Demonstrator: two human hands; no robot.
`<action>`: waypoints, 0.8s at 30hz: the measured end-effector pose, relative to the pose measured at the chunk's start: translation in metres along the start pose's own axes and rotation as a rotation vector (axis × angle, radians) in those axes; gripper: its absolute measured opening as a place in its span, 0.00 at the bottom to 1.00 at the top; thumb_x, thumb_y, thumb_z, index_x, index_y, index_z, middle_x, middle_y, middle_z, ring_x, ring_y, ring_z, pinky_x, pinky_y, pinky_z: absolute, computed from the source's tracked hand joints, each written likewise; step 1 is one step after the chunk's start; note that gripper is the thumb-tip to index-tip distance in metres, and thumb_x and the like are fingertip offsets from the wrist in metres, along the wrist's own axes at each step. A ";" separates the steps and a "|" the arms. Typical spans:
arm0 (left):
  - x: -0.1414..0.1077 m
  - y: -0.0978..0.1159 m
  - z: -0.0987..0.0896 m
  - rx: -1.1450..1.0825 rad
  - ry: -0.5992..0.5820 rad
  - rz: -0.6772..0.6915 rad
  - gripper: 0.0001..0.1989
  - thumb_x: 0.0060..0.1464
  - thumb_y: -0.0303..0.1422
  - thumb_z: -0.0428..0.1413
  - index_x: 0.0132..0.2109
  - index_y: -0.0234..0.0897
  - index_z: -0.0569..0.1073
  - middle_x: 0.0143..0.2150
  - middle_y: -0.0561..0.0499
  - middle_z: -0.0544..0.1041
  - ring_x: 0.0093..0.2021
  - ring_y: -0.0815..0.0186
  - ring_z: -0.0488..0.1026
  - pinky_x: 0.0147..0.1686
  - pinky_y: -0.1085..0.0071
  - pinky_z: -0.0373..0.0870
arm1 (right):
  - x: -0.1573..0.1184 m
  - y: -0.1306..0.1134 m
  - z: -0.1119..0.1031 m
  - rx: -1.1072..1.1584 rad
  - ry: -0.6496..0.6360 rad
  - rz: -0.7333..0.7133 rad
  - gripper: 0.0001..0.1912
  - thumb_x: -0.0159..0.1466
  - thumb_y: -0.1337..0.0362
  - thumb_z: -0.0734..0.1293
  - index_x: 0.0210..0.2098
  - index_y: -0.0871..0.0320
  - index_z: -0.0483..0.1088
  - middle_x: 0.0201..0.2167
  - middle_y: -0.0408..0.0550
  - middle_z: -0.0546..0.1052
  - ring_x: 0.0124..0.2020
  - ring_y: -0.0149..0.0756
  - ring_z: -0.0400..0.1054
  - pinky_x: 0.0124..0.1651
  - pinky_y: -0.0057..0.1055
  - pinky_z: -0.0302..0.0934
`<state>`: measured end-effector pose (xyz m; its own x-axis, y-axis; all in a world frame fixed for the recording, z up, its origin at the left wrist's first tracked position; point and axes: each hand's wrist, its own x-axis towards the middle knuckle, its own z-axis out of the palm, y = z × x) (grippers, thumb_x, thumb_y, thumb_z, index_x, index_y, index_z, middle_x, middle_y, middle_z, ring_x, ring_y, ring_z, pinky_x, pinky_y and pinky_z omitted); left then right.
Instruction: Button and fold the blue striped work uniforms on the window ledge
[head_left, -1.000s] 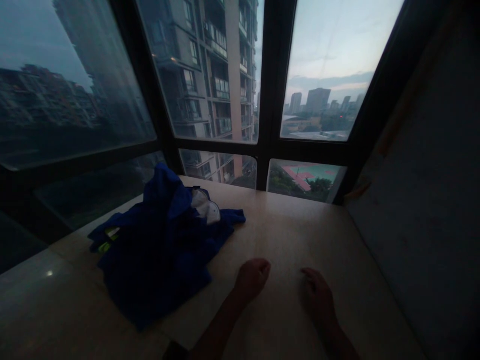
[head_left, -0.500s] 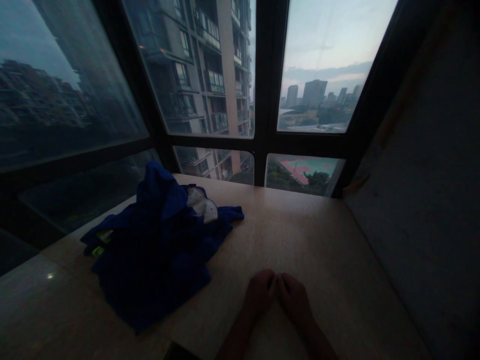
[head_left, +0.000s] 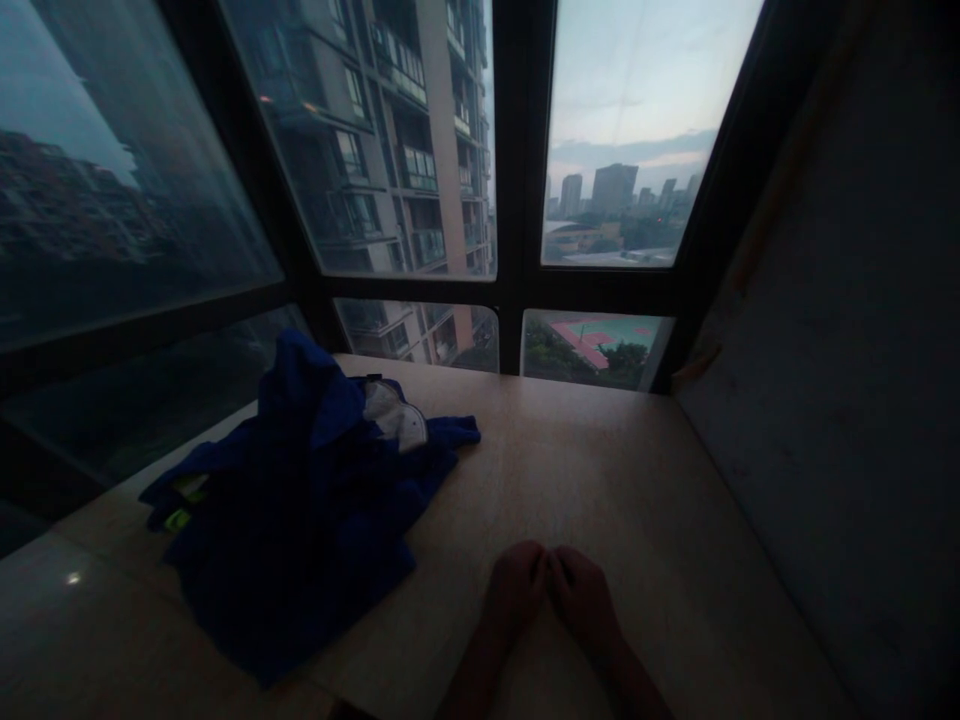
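Note:
My left hand (head_left: 516, 583) is curled into a loose fist low in the view, just right of centre. Beside it my right hand (head_left: 581, 590) is also closed, and the two meet at the knuckles and thumbs. I see nothing held in either one, though the light is dim. Both are above or on the pale stone-like sill (head_left: 645, 480); whether they rest on it is hard to tell. To their left, apart from them, lies a crumpled dark blue garment (head_left: 300, 510) with a whitish patch (head_left: 396, 415) and a yellow-green bit (head_left: 180, 518) at its left edge.
Dark-framed windows (head_left: 510, 290) close off the back and left, with tall buildings (head_left: 420, 150) outside. A grey wall (head_left: 832, 450) bounds the right side. A small dark object (head_left: 349, 711) pokes in at the bottom edge.
The camera view has turned slightly, so the garment and windows sit a little further left. My hands stay together and closed, and the garment has not been moved.

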<state>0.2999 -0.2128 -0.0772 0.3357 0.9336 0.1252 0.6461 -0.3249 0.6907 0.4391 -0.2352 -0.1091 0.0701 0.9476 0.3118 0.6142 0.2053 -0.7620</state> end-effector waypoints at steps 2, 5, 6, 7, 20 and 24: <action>0.000 0.000 0.000 0.001 -0.001 0.003 0.13 0.63 0.34 0.44 0.33 0.39 0.70 0.33 0.48 0.76 0.34 0.64 0.70 0.35 0.69 0.61 | 0.000 0.000 0.001 -0.005 -0.001 0.006 0.20 0.70 0.54 0.55 0.28 0.57 0.68 0.25 0.46 0.74 0.27 0.34 0.67 0.31 0.27 0.54; 0.000 0.000 -0.001 0.005 0.002 0.004 0.13 0.63 0.34 0.44 0.34 0.39 0.70 0.34 0.47 0.76 0.34 0.63 0.71 0.35 0.69 0.62 | 0.000 0.001 0.002 -0.007 0.004 0.001 0.20 0.70 0.54 0.55 0.28 0.57 0.67 0.24 0.46 0.73 0.26 0.34 0.66 0.31 0.28 0.54; 0.000 0.000 -0.001 0.006 0.004 0.004 0.12 0.63 0.34 0.44 0.34 0.39 0.70 0.35 0.47 0.76 0.35 0.63 0.71 0.36 0.69 0.62 | 0.000 0.002 0.002 -0.005 0.004 0.000 0.20 0.70 0.54 0.55 0.28 0.57 0.67 0.24 0.46 0.73 0.26 0.34 0.66 0.31 0.28 0.54; 0.000 0.000 0.000 0.008 0.005 0.004 0.12 0.63 0.34 0.44 0.34 0.39 0.70 0.35 0.47 0.76 0.35 0.63 0.71 0.36 0.69 0.62 | 0.000 0.002 0.002 -0.003 0.001 0.001 0.20 0.70 0.54 0.55 0.28 0.57 0.67 0.24 0.46 0.73 0.26 0.34 0.66 0.31 0.28 0.54; -0.001 -0.002 0.002 0.015 0.023 0.027 0.13 0.63 0.33 0.44 0.34 0.38 0.70 0.34 0.48 0.76 0.34 0.64 0.71 0.35 0.70 0.61 | -0.001 0.001 0.002 0.013 -0.021 0.000 0.21 0.71 0.54 0.54 0.29 0.57 0.67 0.25 0.46 0.73 0.27 0.34 0.66 0.32 0.29 0.54; -0.001 -0.003 0.002 0.015 0.028 0.030 0.13 0.63 0.33 0.44 0.33 0.38 0.70 0.33 0.48 0.76 0.33 0.65 0.70 0.34 0.70 0.61 | -0.001 0.003 0.003 0.004 -0.028 0.004 0.20 0.71 0.54 0.54 0.28 0.57 0.66 0.25 0.46 0.73 0.27 0.34 0.66 0.32 0.29 0.53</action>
<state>0.2994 -0.2128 -0.0810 0.3361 0.9272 0.1654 0.6465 -0.3548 0.6753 0.4389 -0.2346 -0.1130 0.0505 0.9547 0.2932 0.6109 0.2028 -0.7653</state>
